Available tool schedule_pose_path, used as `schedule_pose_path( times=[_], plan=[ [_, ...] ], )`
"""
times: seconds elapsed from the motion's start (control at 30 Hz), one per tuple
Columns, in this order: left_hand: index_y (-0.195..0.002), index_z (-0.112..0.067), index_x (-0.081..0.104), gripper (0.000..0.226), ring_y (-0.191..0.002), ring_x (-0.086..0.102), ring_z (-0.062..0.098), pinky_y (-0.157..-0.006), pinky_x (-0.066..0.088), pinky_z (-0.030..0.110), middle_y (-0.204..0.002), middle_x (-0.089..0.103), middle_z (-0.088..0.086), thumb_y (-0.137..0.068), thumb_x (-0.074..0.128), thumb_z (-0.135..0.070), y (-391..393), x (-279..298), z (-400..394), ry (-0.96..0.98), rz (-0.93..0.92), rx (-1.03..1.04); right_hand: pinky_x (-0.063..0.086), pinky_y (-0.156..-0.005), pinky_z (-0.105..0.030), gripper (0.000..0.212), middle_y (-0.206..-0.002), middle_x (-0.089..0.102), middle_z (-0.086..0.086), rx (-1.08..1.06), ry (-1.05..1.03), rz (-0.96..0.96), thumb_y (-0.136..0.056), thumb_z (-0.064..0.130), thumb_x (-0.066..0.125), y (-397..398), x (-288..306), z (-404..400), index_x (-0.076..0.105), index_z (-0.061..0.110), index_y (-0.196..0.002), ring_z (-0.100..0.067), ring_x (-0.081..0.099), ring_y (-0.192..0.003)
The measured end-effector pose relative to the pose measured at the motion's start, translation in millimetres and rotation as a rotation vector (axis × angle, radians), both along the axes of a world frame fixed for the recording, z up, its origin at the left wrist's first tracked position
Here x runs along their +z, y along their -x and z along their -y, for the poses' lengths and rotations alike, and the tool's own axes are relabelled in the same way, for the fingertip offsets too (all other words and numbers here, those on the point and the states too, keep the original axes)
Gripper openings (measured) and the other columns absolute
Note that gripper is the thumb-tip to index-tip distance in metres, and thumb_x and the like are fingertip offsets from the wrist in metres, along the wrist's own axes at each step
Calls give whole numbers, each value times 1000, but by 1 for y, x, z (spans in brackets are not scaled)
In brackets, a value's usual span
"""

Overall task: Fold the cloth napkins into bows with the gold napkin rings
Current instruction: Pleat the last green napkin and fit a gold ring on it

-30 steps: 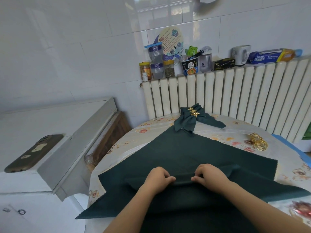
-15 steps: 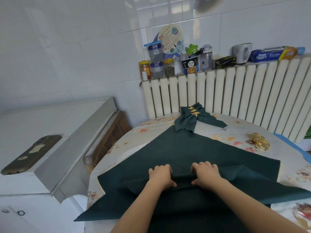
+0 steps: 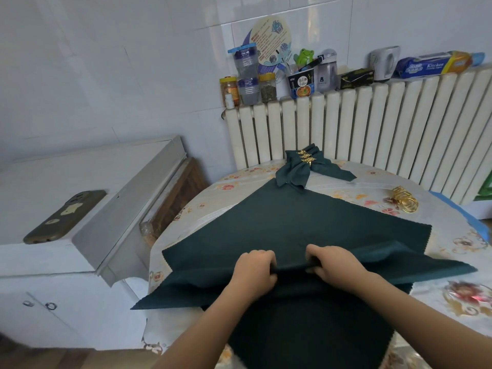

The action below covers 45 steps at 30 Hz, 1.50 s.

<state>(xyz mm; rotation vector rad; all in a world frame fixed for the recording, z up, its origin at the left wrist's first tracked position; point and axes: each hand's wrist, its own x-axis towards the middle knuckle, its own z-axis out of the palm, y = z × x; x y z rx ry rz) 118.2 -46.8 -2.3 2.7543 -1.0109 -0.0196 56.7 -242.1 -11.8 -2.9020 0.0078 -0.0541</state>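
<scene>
A dark phone (image 3: 65,216) lies face down on a white cabinet (image 3: 80,182), well to the left of the round table (image 3: 452,251) with its flowered cover. On that table a dark green napkin (image 3: 292,222) is spread with one corner pointing away toward the radiator (image 3: 372,123); its near part is folded over into a raised pleat that runs across the table from left to right.

The left hand (image 3: 255,272) sits on that pleat left of the napkin's middle, its fingers curled down over the fold and its thumb tucked under the edge, pinching the cloth. Just beside it on the napkin, with a narrow gap between them, the right hand (image 3: 334,265) grips the same fold in the same way, fingers bent over the top and the thumb below.

Beyond the napkin's far corner, touching it, lie finished green bows (image 3: 306,169), each cinched at the middle with a gold leaf-shaped ring. To the right of the napkin, well apart from the hands, a small pile of loose gold napkin rings (image 3: 404,202) rests on the table cover. Jars, a cup and a box of kitchen wrap stand along the top of the radiator behind the table.
</scene>
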Motion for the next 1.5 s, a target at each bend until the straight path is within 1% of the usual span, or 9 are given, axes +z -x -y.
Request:
schedule_pose_path(
  times=[0.27, 0.4, 0.47, 0.6, 0.77, 0.97, 1.13, 1.27, 1.5],
  plan=[
    [-95, -20, 64, 30, -107, 46, 13, -96, 37, 32, -111, 58, -4, -94, 46, -43, 9, -3, -9, -1, -56, -21, 46, -87, -30, 14, -117, 62, 7, 100, -108, -140, -92, 47, 49, 24, -6, 8, 47, 34, -87, -11, 57, -104],
    [-147, -19, 27, 52, -144, 15, 18, -117, 13, 32, -155, 23, 2, -99, 33, -41, 15, -25, 0, -46, -176, 31, 44, -92, -27, 10, -114, 62, 7, 103, -69, -55, -91, 37, 51, 30, -7, -1, 49, 29, -86, -10, 55, -107],
    [-152, -24, 8, 56, -146, -7, 16, -118, -4, 36, -159, -1, 1, -101, 22, -44, 21, -36, 1, -154, -170, 20, 38, -97, -24, 6, -106, 63, 9, 102, -22, -2, -88, 33, 49, 34, -8, -4, 50, 28, -85, -10, 56, -104],
    [-151, -26, 0, 57, -145, -13, 13, -116, -10, 37, -159, -10, -2, -101, 18, -44, 30, -45, -1, -191, -107, 28, 35, -88, -11, 12, -98, 58, 10, 85, -149, 161, -84, 19, 52, 29, -10, -21, 62, 22, -91, -8, 47, -97],
    [-152, -23, -2, 55, -145, -12, 11, -114, -12, 33, -159, -8, -3, -101, 18, -35, 29, -45, -1, -182, -85, -9, 45, -70, -16, 14, -87, 62, 4, -282, -757, 18, -87, 9, 56, 18, -20, -55, 57, 23, -84, -5, 55, -75],
    [-151, -28, 7, 51, -145, -5, 7, -114, -8, 29, -159, -2, -6, -103, 21, -32, 20, -48, -42, -128, -79, 15, 39, -73, -13, 25, -102, 48, 5, -220, -523, -69, -82, 32, 68, 11, -21, -74, 61, 31, -105, -4, 52, -84],
    [-141, -37, 37, 46, -134, 26, 10, -112, 14, 26, -142, 34, -9, -97, 46, -37, 8, -41, -72, 54, -171, 101, 45, -89, -27, 27, -110, 45, 7, -104, -301, -122, -87, 33, 60, 8, -12, -90, 59, 43, -112, -14, 49, -109],
    [-130, -40, 47, 45, -122, 31, 11, -106, 19, 27, -119, 38, -10, -87, 57, -49, 4, -31, -82, 61, -172, 175, 46, -87, -25, 32, -99, 47, 12, 1, -325, -144, -88, 22, 53, 8, -13, -95, 63, 45, -110, -8, 53, -101],
    [-115, -32, 49, 45, -116, 40, 16, -98, 27, 33, -114, 47, -8, -79, 63, -55, -6, -10, -78, -74, -269, 218, 41, -71, -21, 24, -96, 51, 14, -95, -359, -158, -79, 48, 66, 6, -12, -102, 61, 47, -103, -4, 52, -90]
  ],
)
